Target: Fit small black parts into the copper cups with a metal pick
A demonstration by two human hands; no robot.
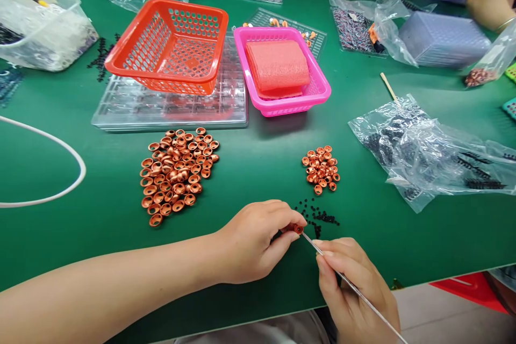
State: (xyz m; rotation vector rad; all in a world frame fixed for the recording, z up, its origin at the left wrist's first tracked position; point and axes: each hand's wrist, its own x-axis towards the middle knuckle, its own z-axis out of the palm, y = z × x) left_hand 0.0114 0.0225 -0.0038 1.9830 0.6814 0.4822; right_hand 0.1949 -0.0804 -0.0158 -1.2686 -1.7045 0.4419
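My left hand (252, 239) pinches a small copper cup (298, 229) between thumb and fingertips, low over the green table (258, 172). In my right hand (350, 285) is a thin metal pin (346, 279), gripped like a pen, with its tip at the cup. Tiny black rings (318, 216) lie scattered just beyond my fingers. A large heap of copper cups (175, 172) sits to the left. A smaller heap of copper cups (321, 168) lies ahead of my hands.
An orange basket (169, 45) rests on clear plastic trays (169, 105); a pink basket (282, 70) holds red foam. Plastic bags (427, 156) of black parts lie right. A white cable (60, 145) loops at left. Another person's arm (487, 2) is far right.
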